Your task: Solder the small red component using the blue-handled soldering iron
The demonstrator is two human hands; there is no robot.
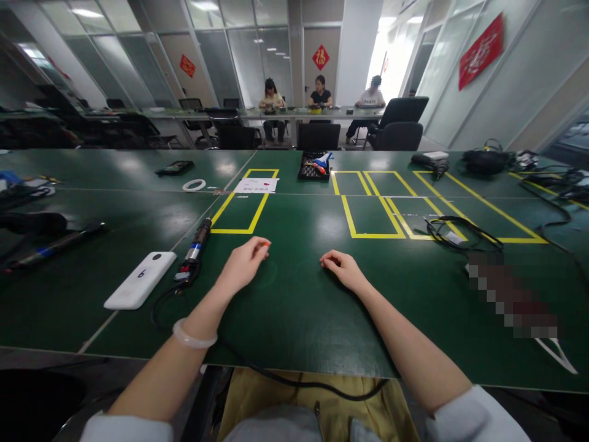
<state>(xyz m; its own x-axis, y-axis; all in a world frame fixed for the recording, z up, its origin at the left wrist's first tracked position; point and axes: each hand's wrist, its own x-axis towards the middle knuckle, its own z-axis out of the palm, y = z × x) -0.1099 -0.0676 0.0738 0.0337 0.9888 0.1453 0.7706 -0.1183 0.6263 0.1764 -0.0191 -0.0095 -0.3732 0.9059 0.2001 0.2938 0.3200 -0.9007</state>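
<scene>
My left hand (243, 263), with a pale bracelet (195, 334) on its wrist, hovers over or rests on the green table (294, 307). Its thumb and fingers are pinched on a small orange piece (267, 244), too small to name. My right hand (344, 269) is a little to the right, fingers curled together and pointing left; what they hold, if anything, is hidden. A gap of bare table separates the two hands. Left of my left hand lies a black and silver cylindrical tool (195, 248) with a cable.
A white power bank-like case (142, 280) marked 6 lies left. Yellow tape outlines (375, 236), a paper sheet (256, 185) and a black tray (315, 167) of tools lie farther back. Coiled black cable (460, 233) is at right. Several people sit at a far table (294, 113).
</scene>
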